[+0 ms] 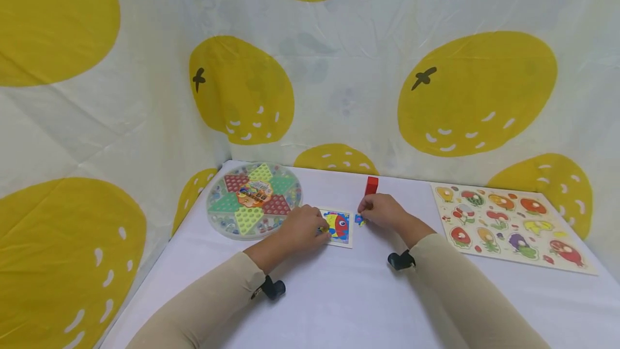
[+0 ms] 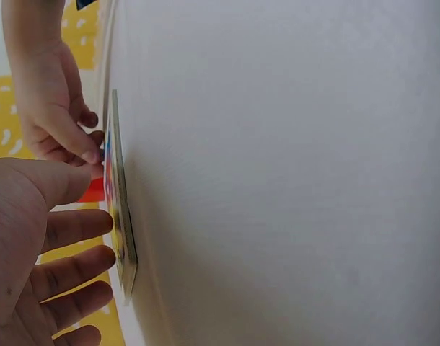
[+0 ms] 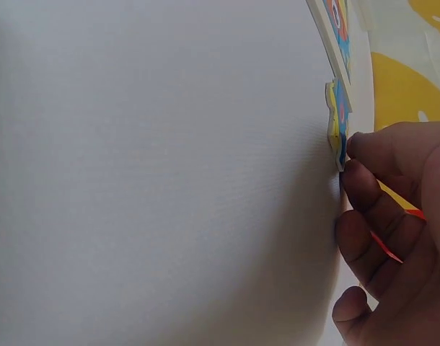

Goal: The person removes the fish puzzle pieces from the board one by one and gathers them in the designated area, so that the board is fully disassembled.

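A small square jigsaw puzzle [image 1: 341, 228] with a red, yellow and blue fish picture lies on the white tabletop. Over its left side is my left hand [image 1: 302, 229], its fingers fairly straight and their tips at the picture in the left wrist view. Just right of the puzzle frame, my right hand [image 1: 385, 211] pinches the edge of a loose blue and yellow puzzle piece [image 3: 338, 126] between thumb and forefinger. The piece is near the tabletop, close beside the frame. Part of the puzzle's left side is hidden under my left hand.
Behind my right hand stands a red block [image 1: 371, 185]. A round Chinese checkers board [image 1: 254, 201] with marbles around its rim is at the left. To the right lies a wooden fruit puzzle board [image 1: 513, 225]. A lemon-patterned curtain [image 1: 339, 96] hangs behind the table.
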A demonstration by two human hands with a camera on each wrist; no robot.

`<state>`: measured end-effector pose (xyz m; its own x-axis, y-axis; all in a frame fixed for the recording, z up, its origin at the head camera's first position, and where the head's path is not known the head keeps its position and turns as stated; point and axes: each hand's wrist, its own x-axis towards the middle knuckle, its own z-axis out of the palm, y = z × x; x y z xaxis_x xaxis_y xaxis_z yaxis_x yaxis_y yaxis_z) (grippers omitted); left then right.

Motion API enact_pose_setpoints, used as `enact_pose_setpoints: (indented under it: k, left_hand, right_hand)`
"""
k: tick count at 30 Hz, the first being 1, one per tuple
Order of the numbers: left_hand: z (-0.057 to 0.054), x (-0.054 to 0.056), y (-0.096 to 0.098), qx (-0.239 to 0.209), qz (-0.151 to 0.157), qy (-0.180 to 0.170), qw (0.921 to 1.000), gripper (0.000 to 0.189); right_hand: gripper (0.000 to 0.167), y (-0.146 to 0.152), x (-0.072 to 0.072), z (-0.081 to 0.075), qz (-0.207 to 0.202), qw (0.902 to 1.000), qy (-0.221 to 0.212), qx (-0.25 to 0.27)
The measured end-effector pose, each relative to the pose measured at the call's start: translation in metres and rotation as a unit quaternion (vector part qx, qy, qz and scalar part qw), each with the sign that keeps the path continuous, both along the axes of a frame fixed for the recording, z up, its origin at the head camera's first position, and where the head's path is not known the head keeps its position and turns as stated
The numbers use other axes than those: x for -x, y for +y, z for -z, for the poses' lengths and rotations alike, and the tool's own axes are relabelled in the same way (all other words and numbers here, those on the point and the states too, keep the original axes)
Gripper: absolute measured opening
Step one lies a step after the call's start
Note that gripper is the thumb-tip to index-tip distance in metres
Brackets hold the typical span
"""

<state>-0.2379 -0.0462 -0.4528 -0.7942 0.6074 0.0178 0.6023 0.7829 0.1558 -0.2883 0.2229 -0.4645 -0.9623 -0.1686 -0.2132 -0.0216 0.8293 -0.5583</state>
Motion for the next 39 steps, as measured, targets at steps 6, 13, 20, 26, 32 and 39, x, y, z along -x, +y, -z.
enact_pose_setpoints:
  k: [6, 13, 20, 26, 32, 39]
  left_hand:
    - [0.0, -0.001, 0.001, -0.006, 0.001, -0.001, 1.0, 0.029]
    - [0.006, 0.0, 0.001, -0.009, -0.003, 0.01, 0.9999, 0.03]
    - [0.005, -0.001, 0.003, 0.005, -0.004, 0.032, 0.9995, 0.033]
    - [0.008, -0.004, 0.007, 0.021, -0.006, 0.04, 0.999, 0.036]
    - [0.01, -0.004, 0.009, 0.033, -0.014, 0.036, 0.9987, 0.038]
    - [0.01, -0.001, 0.01, 0.042, -0.013, 0.048, 0.9979, 0.041]
  right_hand:
    - [0.01, -0.005, -0.004, -0.007, -0.017, 0.9997, 0.017, 0.006]
    - [0.017, -0.019, -0.001, -0.01, -0.077, 0.9957, 0.043, 0.029]
    - [0.03, -0.036, 0.002, -0.012, -0.144, 0.9881, 0.039, 0.037]
    - [0.035, -0.044, 0.006, -0.008, -0.212, 0.976, 0.046, 0.01]
    - [0.037, -0.043, 0.009, -0.007, -0.227, 0.9727, 0.045, 0.004]
    - [0.039, -0.042, 0.01, -0.009, -0.253, 0.9659, 0.053, 0.021]
